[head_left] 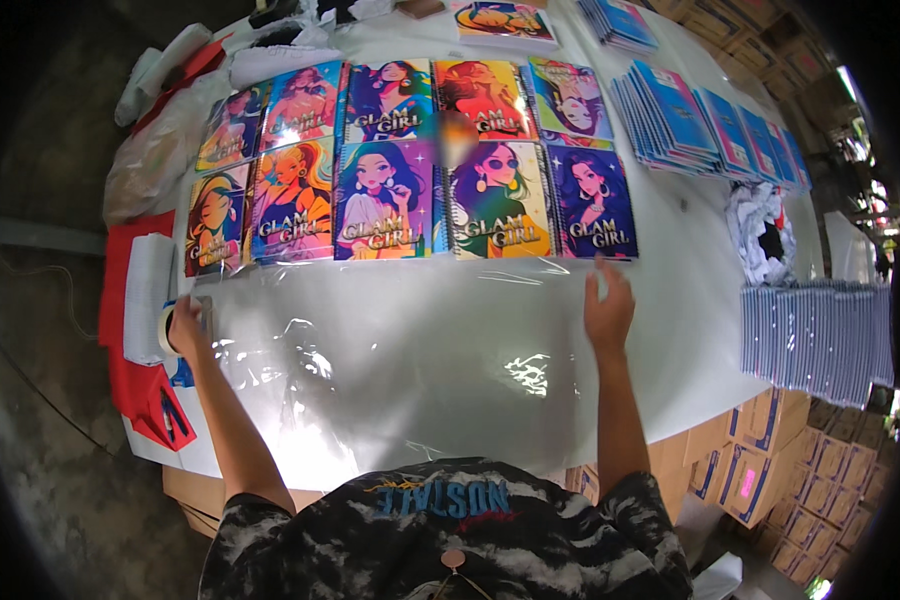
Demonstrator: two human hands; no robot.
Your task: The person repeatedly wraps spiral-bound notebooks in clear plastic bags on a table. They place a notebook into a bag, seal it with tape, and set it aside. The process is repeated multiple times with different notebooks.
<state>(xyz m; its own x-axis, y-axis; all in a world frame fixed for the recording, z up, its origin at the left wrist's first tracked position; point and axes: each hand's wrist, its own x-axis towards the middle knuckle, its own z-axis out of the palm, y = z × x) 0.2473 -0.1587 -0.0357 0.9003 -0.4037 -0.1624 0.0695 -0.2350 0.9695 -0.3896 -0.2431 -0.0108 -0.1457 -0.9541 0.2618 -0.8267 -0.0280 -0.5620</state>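
Observation:
My left hand (185,328) is at the table's left side, its fingers closed around a cream tape roll (166,331) with blue beside it. My right hand (610,308) reaches to just below a purple spiral notebook (597,203), thumb and forefinger apart and nothing visible between them. Two rows of spiral notebooks with illustrated covers lie edge to edge, among them a purple-and-white one (385,200) and a yellow-and-green one (500,200). Clear plastic film (420,340) spreads from the notebooks' lower edge towards me, shiny and wrinkled.
Blue notebooks (667,115) lie in overlapping stacks at the right, beyond a tall stack of spiral-bound books (815,335). At the left lie a white block (150,290), red material (122,385), a pen (173,415) and crumpled plastic (155,165). Cardboard boxes (760,450) stand lower right.

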